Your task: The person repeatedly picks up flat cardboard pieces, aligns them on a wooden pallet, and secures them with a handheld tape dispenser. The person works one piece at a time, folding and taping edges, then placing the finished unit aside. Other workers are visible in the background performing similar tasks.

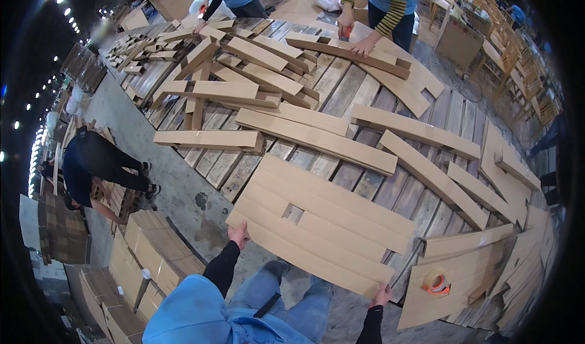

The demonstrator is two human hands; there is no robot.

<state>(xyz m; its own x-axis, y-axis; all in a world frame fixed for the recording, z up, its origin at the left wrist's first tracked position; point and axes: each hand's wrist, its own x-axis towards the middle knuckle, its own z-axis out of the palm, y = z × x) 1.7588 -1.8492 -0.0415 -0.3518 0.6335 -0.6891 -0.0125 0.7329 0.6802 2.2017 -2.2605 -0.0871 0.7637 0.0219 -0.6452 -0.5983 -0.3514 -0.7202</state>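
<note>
A flat, creased cardboard sheet [317, 222] with a small cut-out near its middle lies before me at the near edge of the slatted table [244, 176]. My left hand [239, 234] grips its near left corner. The near right corner is pinched in my right hand [382, 294]. Just beyond the sheet rests a long folded cardboard channel [314, 140]. To the right, an orange tape dispenser [436, 282] sits on another flat cardboard sheet [420, 304].
Several folded channels [231, 91] pile up at the far left of the table. Across it, a co-worker's hands [356, 36] work on a long cardboard piece [390, 67]. Stacked cardboard boxes [152, 240] stand on the floor at left, near a bending person [100, 161].
</note>
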